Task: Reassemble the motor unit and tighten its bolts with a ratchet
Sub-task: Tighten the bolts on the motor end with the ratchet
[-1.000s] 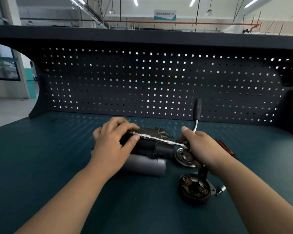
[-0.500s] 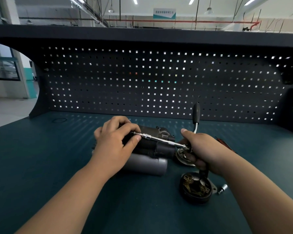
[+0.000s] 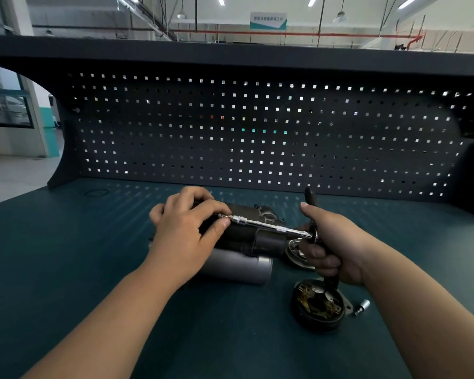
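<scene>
the motor unit (image 3: 253, 243) lies on its side on the teal desk (image 3: 66, 255), in front of the pegboard (image 3: 257, 132). the left grip (image 3: 186, 231) curls over its left end, thumb and forefinger pinching the socket tip of the ratchet (image 3: 268, 225). the right grip (image 3: 331, 242) is clenched round the ratchet's upright handle. an open end cover (image 3: 316, 305) and a loose socket (image 3: 363, 306) lie nearer, side by side.

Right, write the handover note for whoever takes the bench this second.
Left hand rests on the motor unit, thumb and forefinger pinching the socket end of the extension bar; the bolt is hidden.
Right hand grips the ratchet handle.
Brush end cap and loose socket lie on the bench, near right.
Done: ratchet lined up on the unit.
To do: tighten bolts, fit cap.
</scene>
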{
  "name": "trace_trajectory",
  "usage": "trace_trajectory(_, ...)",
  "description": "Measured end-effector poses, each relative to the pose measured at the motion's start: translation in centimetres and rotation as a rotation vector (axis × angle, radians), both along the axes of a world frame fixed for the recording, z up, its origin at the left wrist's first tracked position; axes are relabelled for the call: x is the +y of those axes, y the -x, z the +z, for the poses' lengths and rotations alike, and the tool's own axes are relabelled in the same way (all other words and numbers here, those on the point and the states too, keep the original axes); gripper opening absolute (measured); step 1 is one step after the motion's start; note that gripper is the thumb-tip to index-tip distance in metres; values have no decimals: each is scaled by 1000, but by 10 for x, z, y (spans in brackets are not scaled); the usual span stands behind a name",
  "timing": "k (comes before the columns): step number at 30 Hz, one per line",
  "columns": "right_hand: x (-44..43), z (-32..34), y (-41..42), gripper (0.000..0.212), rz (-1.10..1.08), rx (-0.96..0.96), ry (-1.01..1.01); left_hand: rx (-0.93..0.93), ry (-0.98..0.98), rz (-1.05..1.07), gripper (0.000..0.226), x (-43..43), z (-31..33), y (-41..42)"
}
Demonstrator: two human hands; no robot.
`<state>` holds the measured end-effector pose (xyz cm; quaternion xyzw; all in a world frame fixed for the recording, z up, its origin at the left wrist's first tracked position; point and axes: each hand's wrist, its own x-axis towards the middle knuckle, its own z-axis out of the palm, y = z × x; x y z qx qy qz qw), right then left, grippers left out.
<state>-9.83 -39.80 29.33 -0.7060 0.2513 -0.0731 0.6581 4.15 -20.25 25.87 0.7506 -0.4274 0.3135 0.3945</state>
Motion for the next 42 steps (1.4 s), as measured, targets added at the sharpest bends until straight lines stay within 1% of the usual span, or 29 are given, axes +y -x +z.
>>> trace_trajectory(2,0,-2,-1,59,-12,8,88,5,13,6,14,-2,-1,0)
trace_trajectory(5,3,-5,-1,63,-71,27,352,17,24,20,13,-4,-1,0)
trace_trajectory(8,3,-12,-4,66,-188,-47,507,28,26,19,18,-4,-1,0)
trace_trajectory(10,4,-18,-5,58,-276,-173,571,35,24,10,17,-4,0,1)
trace_trajectory(12,4,-28,-4,43,-302,-347,642,38,18,6,14,-4,0,1)
trace_trajectory(13,3,-33,-3,34,-301,-422,715,38,18,5,13,-3,0,2)
trace_trajectory(16,-2,-45,-1,12,-313,-522,919,36,18,3,14,-2,0,2)
trace_trajectory(17,-2,-46,-2,10,-316,-536,941,29,18,6,13,-2,0,2)
trace_trajectory(20,-2,-46,-4,17,-319,-528,947,17,17,20,15,-2,-1,1)
trace_trajectory(22,-1,-43,-6,20,-320,-515,911,6,13,24,18,-1,-2,0)
trace_trajectory(26,1,-32,-6,31,-272,-438,687,12,14,12,19,-1,-1,2)
trace_trajectory(29,4,-22,-6,39,-259,-294,536,21,5,8,16,-1,-1,3)
trace_trajectory(30,5,-19,-6,43,-257,-234,459,23,4,10,15,-2,-1,3)
trace_trajectory(33,7,-12,-7,56,-192,-116,98,26,5,8,12,-2,-1,2)
trace_trajectory(34,7,-11,-7,58,-158,-83,13,24,5,4,11,-2,-1,2)
trace_trajectory(35,7,-11,-6,56,-128,-56,-30,19,3,1,11,-2,-1,1)
trace_trajectory(38,8,-12,-7,52,-111,-39,-48,8,-5,6,14,-1,-2,1)
trace_trajectory(42,9,-13,-8,56,-156,-54,36,12,20,8,16,-2,-2,1)
